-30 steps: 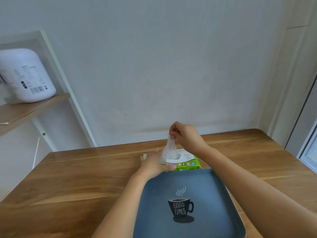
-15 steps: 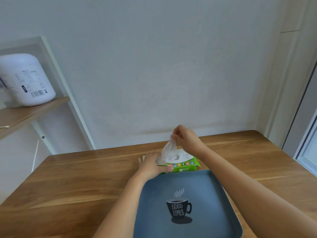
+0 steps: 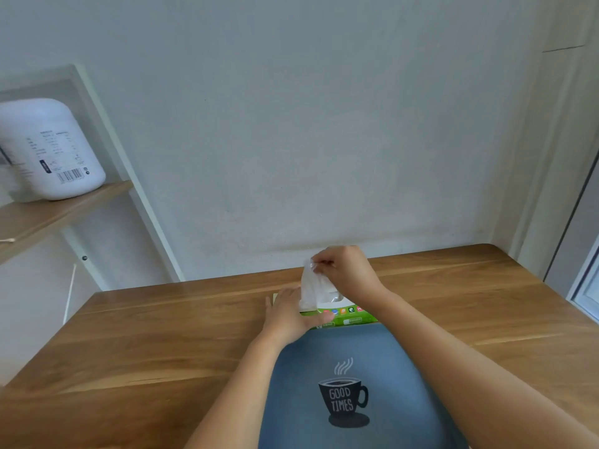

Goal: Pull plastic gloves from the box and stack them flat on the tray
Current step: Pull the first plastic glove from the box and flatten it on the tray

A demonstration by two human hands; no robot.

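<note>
While the left hand (image 3: 288, 314) holds the left end of a small green box (image 3: 351, 317), its thumb pressed to the box's near face and its fingers laid over the top, the right hand (image 3: 348, 270) is raised just above the box; its fingertips (image 3: 319, 265) are closed in a pinch on the top of a clear plastic glove (image 3: 310, 286). The glove is crumpled and see-through; it stretches from the pinching fingers down to the opening in the box top, so it is above the box and not on the tray. The box sits on a wooden table (image 3: 162, 335), just beyond the far edge of a blue-grey tray (image 3: 291, 384); the tray lies nearest the viewer, between the two bare forearms, and bears a printed black cup with the words GOOD TIMES. Behind the table rises a plain pale wall (image 3: 308, 124); to the left, a wooden shelf (image 3: 64, 212) carries a white rounded container (image 3: 48, 150) with a barcode label.
</note>
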